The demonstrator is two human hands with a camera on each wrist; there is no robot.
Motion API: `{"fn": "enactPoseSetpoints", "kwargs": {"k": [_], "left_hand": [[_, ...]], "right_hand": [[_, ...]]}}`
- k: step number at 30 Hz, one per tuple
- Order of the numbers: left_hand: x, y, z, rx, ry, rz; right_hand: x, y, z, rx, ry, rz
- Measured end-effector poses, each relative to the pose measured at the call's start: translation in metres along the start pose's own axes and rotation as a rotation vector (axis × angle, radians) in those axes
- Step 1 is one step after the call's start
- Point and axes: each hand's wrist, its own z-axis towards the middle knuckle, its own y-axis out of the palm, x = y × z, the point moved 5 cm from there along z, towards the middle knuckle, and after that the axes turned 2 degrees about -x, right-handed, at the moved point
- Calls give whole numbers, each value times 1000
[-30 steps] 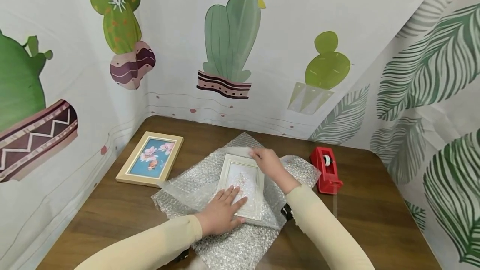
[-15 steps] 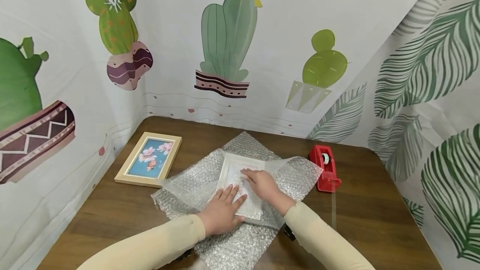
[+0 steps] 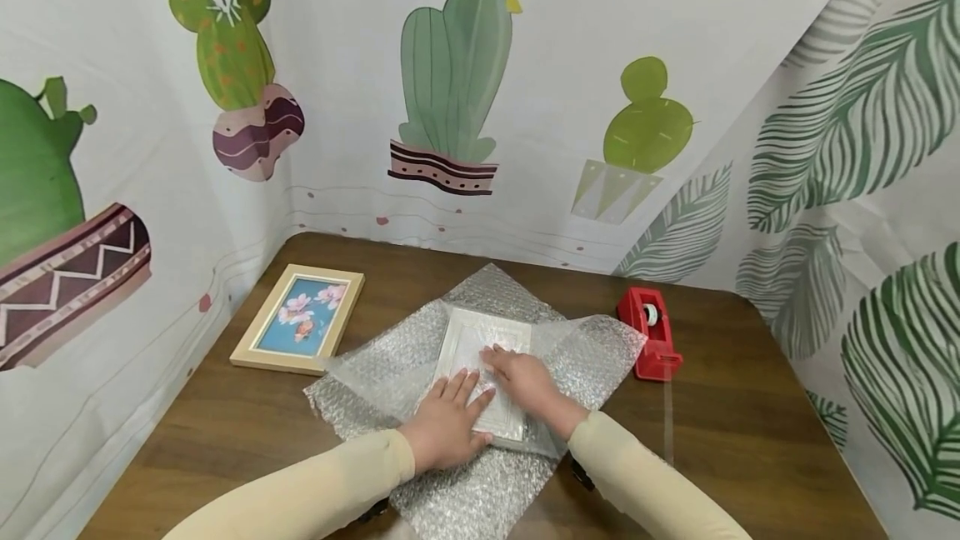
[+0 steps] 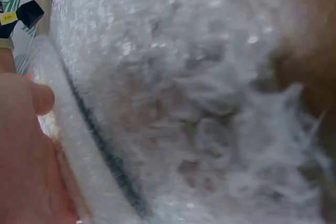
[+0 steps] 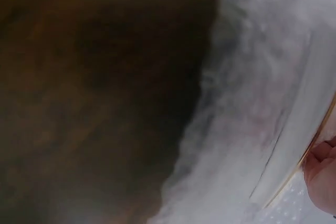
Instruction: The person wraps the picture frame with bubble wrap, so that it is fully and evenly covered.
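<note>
A white picture frame (image 3: 463, 340) lies on a sheet of bubble wrap (image 3: 487, 494) in the middle of the table, with clear wrap folded over part of its face. My left hand (image 3: 447, 423) is spread flat on the frame's lower left part. Just to its right, my right hand (image 3: 528, 382) presses its fingertips onto the wrap over the frame's face, fingers extended. In the left wrist view, the hand (image 4: 26, 150) shows beside the wrapped edge. The right wrist view catches only part of the hand (image 5: 321, 179) at its right border.
A gold-edged picture frame (image 3: 303, 315) with pink flowers on blue lies at the left. A red tape dispenser (image 3: 654, 344) stands at the right, close to a corner of the wrap. A printed cactus curtain (image 3: 337, 107) closes off the back of the wooden table (image 3: 742, 407).
My right hand has brought the edge of the bubble wrap down and left from the frame's upper right corner, laying it over the face. The left hand has stayed in place.
</note>
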Motion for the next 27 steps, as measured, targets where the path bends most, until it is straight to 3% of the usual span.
{"fn": "enactPoseSetpoints", "kwargs": {"k": [7,12,15,21,24,27], "left_hand": [[-3,4,-4,67,20,-27],[-8,-1,-5,64,61,-180],[-8,-5,-6,115,101,-231],[-7,-3,-7,222,155,-165],[-7,-2,-4,189,163,-115],[-6,-2,1,115,157,-54]], "right_hand": [[-9,3,-7,-86,-125,-154],[-10,2,-9,-142,-154,-189],[-9,3,-11,-174,-148,-190],[-4,7,-15,-202,-140,-218],[-2,9,-15,-196,-134,-237],[-1,8,-16,-187,-128,-242]]}}
